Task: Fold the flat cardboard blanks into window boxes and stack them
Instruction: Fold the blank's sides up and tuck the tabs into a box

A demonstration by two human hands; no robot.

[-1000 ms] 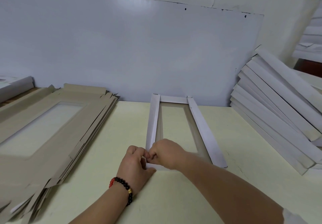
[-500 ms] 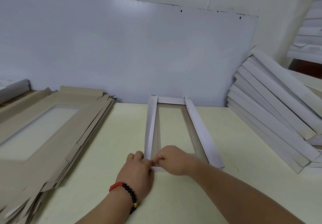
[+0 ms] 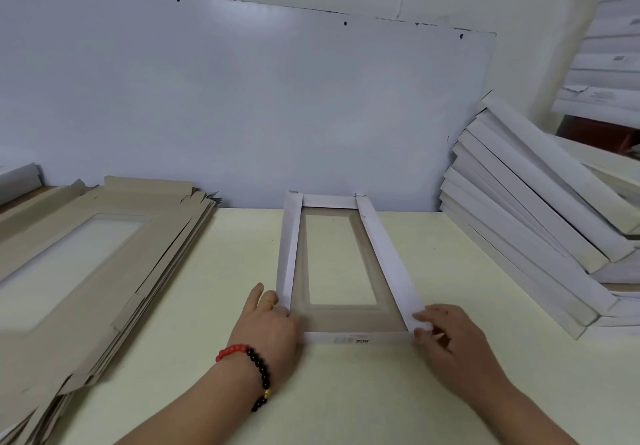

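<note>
Window box (image 3: 341,264) lies centre on the table (image 3: 346,392), far end at the wall board (image 3: 242,98). Left hand (image 3: 268,323) presses its near-left corner, fingers curled on the edge. Right hand (image 3: 446,334) pinches the near-right corner flap. Flat blanks (image 3: 86,254) stacked left, finished boxes (image 3: 530,223) leaning right; bare table between.

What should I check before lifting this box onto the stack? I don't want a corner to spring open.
1. Left hand on near-left corner of the window box: ok.
2. Right hand pinching near-right corner: ok.
3. Far corners tucked: cannot tell.
4. Near wall upright: cannot tell.
5. Stack of folded boxes within view at right: ok.
6. Pile of flat blanks apart from box: ok.
</note>
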